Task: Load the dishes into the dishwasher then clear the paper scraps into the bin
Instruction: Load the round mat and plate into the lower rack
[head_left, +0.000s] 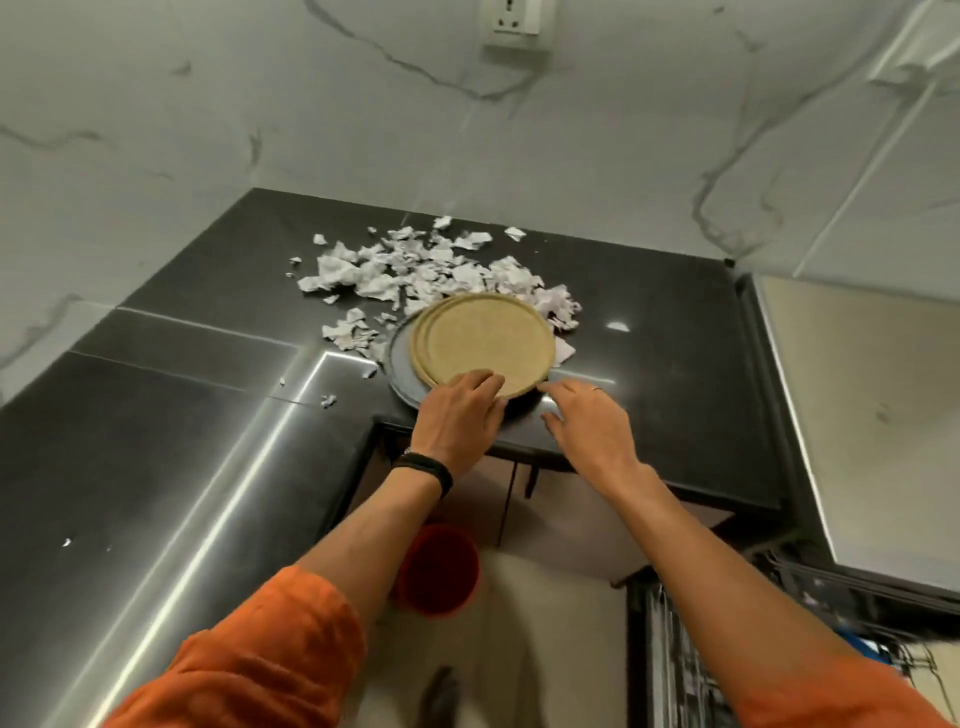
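We stand at the inner corner of an L-shaped worktop of dark, polished stone that throws back bright streaks of light. White marble-look wall with grey veins rises behind it and to both sides, and a white socket sits high on the wall, far beyond the fingers.

Our left hand rests on the near edge of a stack of tan plates. Its fingers lie lightly bent on the top plate, and the thumb is hidden. The stack sits on a dark grey plate, close to the worktop's front edge. Our right hand hovers open just right of the stack, its straight fingers pointing at the plates' rim. We cannot tell whether they touch it.

The paper scraps lie heaped on the worktop just beyond the plates, past both sets of fingers, with loose bits trailing left of the left fingers. Grey marks on the scraps are too blurred to read.

A black wristband circles the left wrist, a ring shows on the right hand, and orange sleeves cover both upper arms. Below the hands a red bin stands on the pale floor. To the lower right of the right fingers a dishwasher rack shows its wires, under a brushed-metal panel.
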